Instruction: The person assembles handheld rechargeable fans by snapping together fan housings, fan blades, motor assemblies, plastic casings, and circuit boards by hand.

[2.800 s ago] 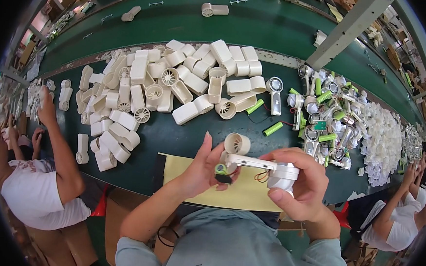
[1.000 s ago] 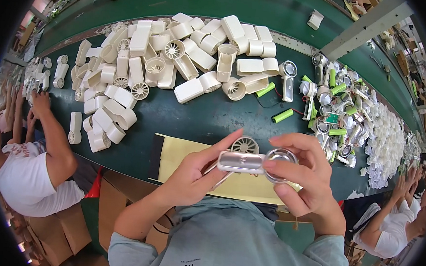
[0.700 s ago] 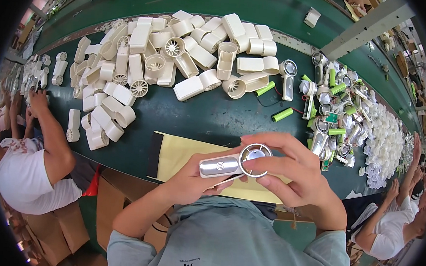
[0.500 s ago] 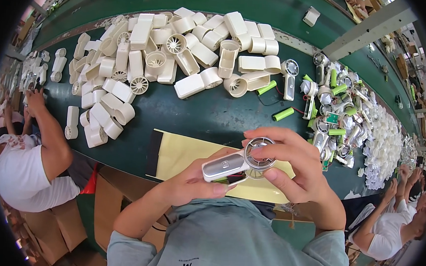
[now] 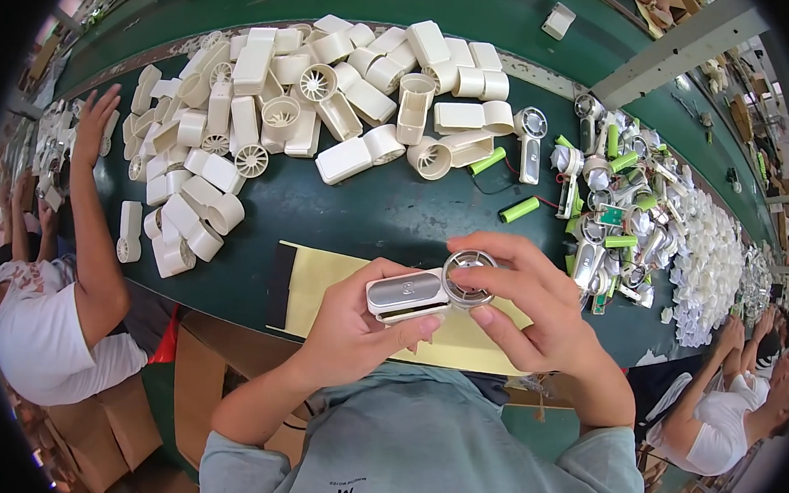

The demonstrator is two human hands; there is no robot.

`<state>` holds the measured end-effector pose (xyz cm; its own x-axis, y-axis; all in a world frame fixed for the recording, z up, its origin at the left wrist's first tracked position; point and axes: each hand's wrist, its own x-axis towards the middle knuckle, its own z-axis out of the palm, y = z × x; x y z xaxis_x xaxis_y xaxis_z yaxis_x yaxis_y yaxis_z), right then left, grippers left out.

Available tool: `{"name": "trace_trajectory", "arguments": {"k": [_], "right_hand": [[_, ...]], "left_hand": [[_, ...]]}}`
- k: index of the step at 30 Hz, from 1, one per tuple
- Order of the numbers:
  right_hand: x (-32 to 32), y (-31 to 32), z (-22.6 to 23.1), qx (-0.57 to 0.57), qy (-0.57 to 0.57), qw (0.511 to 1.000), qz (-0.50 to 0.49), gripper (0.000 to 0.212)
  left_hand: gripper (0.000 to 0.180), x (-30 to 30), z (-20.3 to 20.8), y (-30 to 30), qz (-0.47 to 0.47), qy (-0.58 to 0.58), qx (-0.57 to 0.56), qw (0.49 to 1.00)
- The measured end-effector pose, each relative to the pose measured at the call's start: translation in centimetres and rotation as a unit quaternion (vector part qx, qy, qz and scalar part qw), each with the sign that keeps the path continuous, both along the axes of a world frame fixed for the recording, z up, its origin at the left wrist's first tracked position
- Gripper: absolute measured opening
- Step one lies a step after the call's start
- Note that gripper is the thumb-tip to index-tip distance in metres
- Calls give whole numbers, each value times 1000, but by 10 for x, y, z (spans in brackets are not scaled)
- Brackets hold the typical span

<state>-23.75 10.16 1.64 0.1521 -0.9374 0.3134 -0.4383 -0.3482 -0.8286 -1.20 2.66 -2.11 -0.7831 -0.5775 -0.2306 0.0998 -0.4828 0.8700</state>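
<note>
Between my two hands is a small handheld fan (image 5: 404, 290) with a silver front plate, a round grille and a white shell. My left hand (image 5: 343, 320) is wrapped round its handle, thumb along the lower edge. A narrow dark gap shows there between the front part and the shell. With fingers and thumb, my right hand (image 5: 535, 314) grips the round fan head, its index finger lying across the grille. Beneath the fan, a yellow sheet (image 5: 310, 305) lies on the green table (image 5: 324, 215).
Beyond the sheet is a heap of cream fan shells (image 5: 265, 67). To the right lie silver fan fronts with wires, a green battery cell (image 5: 519, 209), and a pile of white parts (image 5: 706, 247). Co-workers sit at left (image 5: 55, 334) and right (image 5: 709, 428). A metal post (image 5: 677, 51) stands far right.
The fan has shifted slightly left. The gap along its handle has narrowed, and the red wire and green battery inside no longer show. The left co-worker's arm has risen.
</note>
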Motion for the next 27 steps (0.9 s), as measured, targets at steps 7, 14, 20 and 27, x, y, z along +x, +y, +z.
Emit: {"name": "trace_trajectory", "arguments": {"k": [7, 14, 20, 27], "right_hand": [[-6, 7, -5, 10, 0, 1000, 5, 40], [-3, 6, -9, -4, -9, 1000, -3, 38], [-9, 4, -6, -25, 25, 999, 16, 41], [21, -4, -16, 107, -170, 963, -179, 24]], "left_hand": [[39, 2, 1, -5, -6, 10, -10, 1000], [39, 4, 8, -7, -24, -9, -30, 999], [40, 6, 7, -12, -25, 12, -12, 1000], [44, -13, 15, 1, 14, -12, -226, 974]]}}
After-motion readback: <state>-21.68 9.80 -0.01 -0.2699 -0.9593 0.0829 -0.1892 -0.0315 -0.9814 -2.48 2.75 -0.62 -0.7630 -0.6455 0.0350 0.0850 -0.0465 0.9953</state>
